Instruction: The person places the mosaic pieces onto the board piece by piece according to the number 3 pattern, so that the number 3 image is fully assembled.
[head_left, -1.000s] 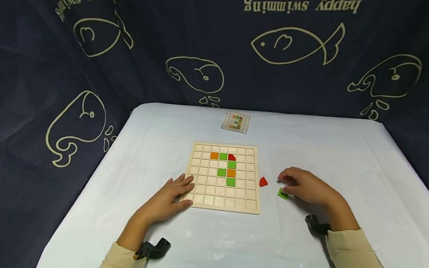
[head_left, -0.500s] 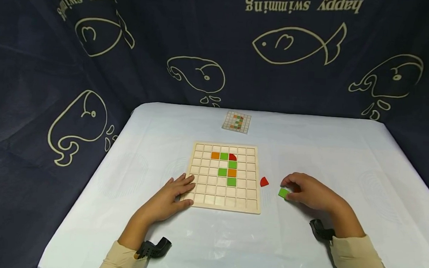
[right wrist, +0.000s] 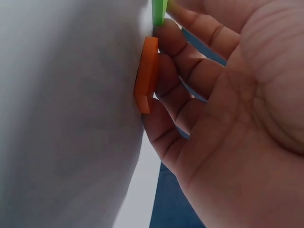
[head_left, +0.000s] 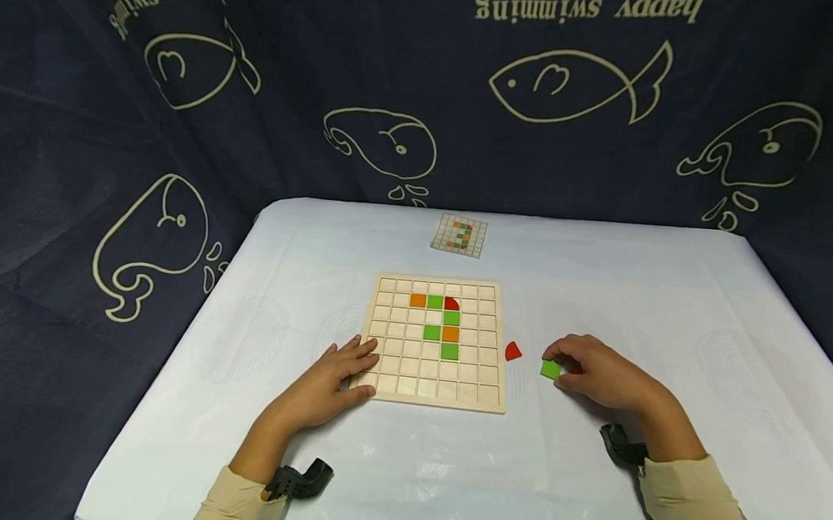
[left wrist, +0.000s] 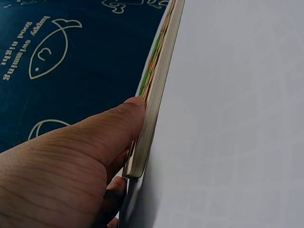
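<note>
A wooden grid board [head_left: 387,385] lies in the middle of the white table, with green, orange and red tiles set in its upper middle. My left hand [head_left: 351,366] rests flat on the board's near-left corner; in the left wrist view the thumb [left wrist: 116,126] touches the board's edge [left wrist: 154,102]. To the right of the board, my right hand [head_left: 561,365] pinches a green square tile [head_left: 551,369] at its fingertips. In the right wrist view the green tile [right wrist: 159,12] sits at the fingertips and an orange tile [right wrist: 146,73] lies on the table against the curled fingers [right wrist: 180,80].
A red quarter-round piece [head_left: 513,351] lies loose between the board and my right hand. A small pattern card [head_left: 459,236] sits near the table's far edge. A dark blue cloth [head_left: 180,114] with fish drawings hangs behind and to both sides.
The green tile lay on the table under my right hand; now the fingertips pinch it, and the hand has shifted slightly. The left hand has not moved.
</note>
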`<action>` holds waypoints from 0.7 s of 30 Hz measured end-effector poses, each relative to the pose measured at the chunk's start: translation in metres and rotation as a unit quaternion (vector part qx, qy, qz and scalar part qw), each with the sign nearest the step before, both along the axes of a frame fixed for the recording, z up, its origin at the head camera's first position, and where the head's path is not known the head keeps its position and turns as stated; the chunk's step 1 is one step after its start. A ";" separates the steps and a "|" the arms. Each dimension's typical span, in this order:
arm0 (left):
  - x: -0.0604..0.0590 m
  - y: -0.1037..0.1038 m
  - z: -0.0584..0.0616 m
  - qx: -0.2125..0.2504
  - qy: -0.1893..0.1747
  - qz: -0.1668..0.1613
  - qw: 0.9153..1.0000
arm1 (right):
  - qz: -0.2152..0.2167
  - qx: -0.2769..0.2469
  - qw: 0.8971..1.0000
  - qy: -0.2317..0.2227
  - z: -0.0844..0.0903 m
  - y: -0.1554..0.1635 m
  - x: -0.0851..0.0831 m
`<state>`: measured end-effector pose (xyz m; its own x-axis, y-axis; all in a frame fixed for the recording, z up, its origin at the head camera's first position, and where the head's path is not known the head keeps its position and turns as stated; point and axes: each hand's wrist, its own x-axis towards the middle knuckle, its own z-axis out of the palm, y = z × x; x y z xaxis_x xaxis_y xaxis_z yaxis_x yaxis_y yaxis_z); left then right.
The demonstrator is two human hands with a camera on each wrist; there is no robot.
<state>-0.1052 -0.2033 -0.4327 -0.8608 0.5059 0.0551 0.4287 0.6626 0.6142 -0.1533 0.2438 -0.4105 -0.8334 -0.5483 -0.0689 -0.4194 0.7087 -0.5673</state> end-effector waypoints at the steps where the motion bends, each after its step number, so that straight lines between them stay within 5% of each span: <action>1: 0.000 0.000 0.000 0.000 0.000 0.001 1.000 | 0.001 -0.001 1.000 -0.001 0.000 0.000 0.000; 21: 0.000 0.000 -0.002 0.001 0.000 0.002 1.000 | -0.021 -0.009 1.000 -0.018 0.004 -0.006 -0.002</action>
<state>-0.1055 -0.2038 -0.4346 -0.8631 0.5019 0.0563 0.4260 0.6637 0.6148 -0.1553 0.2382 -0.4066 -0.8530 -0.5143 -0.0888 -0.3691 0.7147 -0.5941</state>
